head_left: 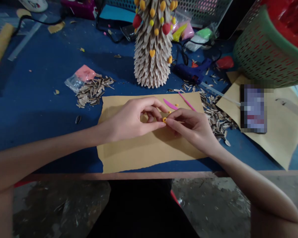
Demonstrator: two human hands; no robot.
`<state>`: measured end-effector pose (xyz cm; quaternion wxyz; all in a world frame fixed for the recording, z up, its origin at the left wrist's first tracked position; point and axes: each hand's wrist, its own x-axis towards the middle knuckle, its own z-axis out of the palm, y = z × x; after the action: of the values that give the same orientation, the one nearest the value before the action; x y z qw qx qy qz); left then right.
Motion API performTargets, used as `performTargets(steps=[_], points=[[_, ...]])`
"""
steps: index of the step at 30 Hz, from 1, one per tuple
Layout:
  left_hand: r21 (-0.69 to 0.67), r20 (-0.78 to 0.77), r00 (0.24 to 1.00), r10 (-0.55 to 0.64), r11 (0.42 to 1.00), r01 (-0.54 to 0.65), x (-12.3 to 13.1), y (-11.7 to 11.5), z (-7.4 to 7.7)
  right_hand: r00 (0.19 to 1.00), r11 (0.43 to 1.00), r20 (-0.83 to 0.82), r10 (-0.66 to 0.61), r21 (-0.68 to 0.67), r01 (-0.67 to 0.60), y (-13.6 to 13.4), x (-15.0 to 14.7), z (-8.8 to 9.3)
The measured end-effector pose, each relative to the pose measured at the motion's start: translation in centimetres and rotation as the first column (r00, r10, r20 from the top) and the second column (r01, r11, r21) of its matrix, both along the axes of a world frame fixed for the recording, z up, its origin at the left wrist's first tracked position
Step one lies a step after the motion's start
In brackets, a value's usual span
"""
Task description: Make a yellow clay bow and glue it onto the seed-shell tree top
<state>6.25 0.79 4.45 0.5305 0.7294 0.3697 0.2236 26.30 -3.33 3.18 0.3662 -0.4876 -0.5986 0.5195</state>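
Observation:
My left hand (132,119) and my right hand (191,127) meet over a sheet of brown paper (139,152) on the blue table. Both pinch one small orange-yellow clay piece (164,119) between their fingertips. Just beyond the fingers lie a pink leaf-shaped tool (170,104), a thin pink stick (186,101) and a few tiny orange bits. Behind the paper stands a cone-shaped tree of sunflower seed shells (152,49), dotted with yellow, orange and red clay hearts and balls.
Piles of sunflower seeds lie at the left (93,91) and right (217,115) of the paper. A blue glue gun (192,72), a phone (253,107) on more brown paper, a green basket (268,53) and clay packets (79,77) surround the work spot.

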Motion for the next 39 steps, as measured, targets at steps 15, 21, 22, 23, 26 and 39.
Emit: performTargets(steps=[15, 21, 22, 23, 26, 39], points=[[0.004, 0.020, 1.000, -0.002, 1.000, 0.002, -0.02, 0.00, -0.28, 1.000, 1.000, -0.013, -0.003, 0.007, 0.003, 0.04, 0.17, -0.29], [0.043, -0.006, 1.000, -0.005, 0.999, 0.006, -0.11, -0.01, -0.50, 0.999, 0.999, -0.013, -0.031, 0.033, 0.032, -0.01, -0.01, -0.54], [0.044, -0.012, 1.000, -0.006, 0.999, 0.006, -0.11, -0.03, -0.53, 0.999, 0.999, -0.018, -0.030, 0.025, 0.031, -0.02, -0.02, -0.56], [0.042, -0.017, 1.000, -0.007, 0.999, 0.008, -0.11, -0.05, -0.54, 0.999, 0.999, -0.024, -0.029, 0.017, 0.029, -0.03, -0.03, -0.56], [0.019, -0.005, 1.000, -0.003, 1.000, 0.003, -0.07, -0.10, -0.54, 0.999, 1.000, -0.034, -0.014, 0.004, 0.014, -0.02, 0.02, -0.42], [0.047, 0.040, 0.999, 0.007, 0.999, -0.008, -0.11, 0.28, -0.36, 1.000, 1.000, -0.005, 0.007, 0.012, -0.007, 0.08, 0.42, -0.22]])
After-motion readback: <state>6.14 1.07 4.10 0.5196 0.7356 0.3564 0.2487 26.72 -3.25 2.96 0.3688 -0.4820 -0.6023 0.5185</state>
